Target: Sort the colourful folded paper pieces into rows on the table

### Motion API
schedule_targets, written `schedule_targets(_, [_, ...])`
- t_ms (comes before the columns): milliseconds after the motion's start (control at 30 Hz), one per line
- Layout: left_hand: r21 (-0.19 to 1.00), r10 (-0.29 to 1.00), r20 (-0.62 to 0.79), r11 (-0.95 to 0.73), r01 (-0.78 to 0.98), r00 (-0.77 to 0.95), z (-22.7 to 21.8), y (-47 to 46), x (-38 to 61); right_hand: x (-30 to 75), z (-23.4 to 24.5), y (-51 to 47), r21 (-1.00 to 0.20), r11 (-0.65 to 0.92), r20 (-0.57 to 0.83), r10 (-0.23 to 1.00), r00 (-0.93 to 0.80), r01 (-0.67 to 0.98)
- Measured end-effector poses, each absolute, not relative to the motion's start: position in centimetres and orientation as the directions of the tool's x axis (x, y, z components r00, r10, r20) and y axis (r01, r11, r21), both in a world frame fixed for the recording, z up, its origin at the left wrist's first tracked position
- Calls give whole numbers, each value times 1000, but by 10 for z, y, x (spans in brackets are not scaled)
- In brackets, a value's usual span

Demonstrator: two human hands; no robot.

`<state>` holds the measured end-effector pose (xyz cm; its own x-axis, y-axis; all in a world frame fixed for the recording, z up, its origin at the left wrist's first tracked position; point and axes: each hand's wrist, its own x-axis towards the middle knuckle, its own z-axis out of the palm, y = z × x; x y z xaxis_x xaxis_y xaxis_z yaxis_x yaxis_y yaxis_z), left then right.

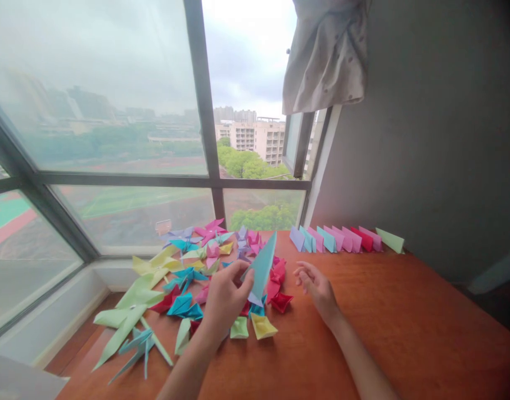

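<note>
My left hand (228, 291) pinches a light blue piece of folded paper (263, 268) between thumb and fingers, its pointed end tilted up to the right. My right hand (317, 286) is a little to the right, above the table, with its fingers loosely curled and apart; nothing shows in them. Behind and below the held paper lie folded paper pieces, among them a red one (281, 301), a yellow one (263, 326) and a pale green one (239, 328).
A row of folded paper cards (342, 240) stands along the far edge of the brown table (388, 322). To the left are a green paper pinwheel (132, 303) and a blue folded figure (139, 345). Windows (125, 133) rise behind; a curtain (325, 61) hangs above.
</note>
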<state>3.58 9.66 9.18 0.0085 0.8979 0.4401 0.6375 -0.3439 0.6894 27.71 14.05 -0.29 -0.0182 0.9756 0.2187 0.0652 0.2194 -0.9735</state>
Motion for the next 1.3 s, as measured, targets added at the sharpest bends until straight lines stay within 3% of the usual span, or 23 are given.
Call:
schedule_targets(100, [679, 906, 422, -301, 670, -20, 84, 101, 66, 264, 8, 129, -960, 261, 277, 941, -196, -106])
schedule_targets(200, [694, 916, 399, -335, 638, 47, 79, 105, 84, 255, 12, 123, -955, 249, 283, 927, -248, -160])
schedule_targets(400, [708, 899, 374, -436, 556, 229, 69, 104, 88, 254, 20, 120, -971, 197, 217, 964, -156, -135])
schedule_targets(667, [730, 913, 379, -395, 557, 150, 65, 101, 85, 250, 16, 116, -973, 205, 230, 923, -308, -110])
schedule_targets(900, [793, 873, 392, -481, 375, 291, 68, 94, 80, 256, 18, 120, -986, 152, 158, 983, -93, -64])
schedule_targets(1100, [801, 888, 449, -448, 398, 95, 64, 105, 49, 273, 22, 126, -991, 93, 102, 991, -92, -93])
schedule_targets(1300, [839, 887, 443, -461, 289, 127, 59, 109, 41, 282, 22, 125, -996, -26, -4, 972, -237, -89])
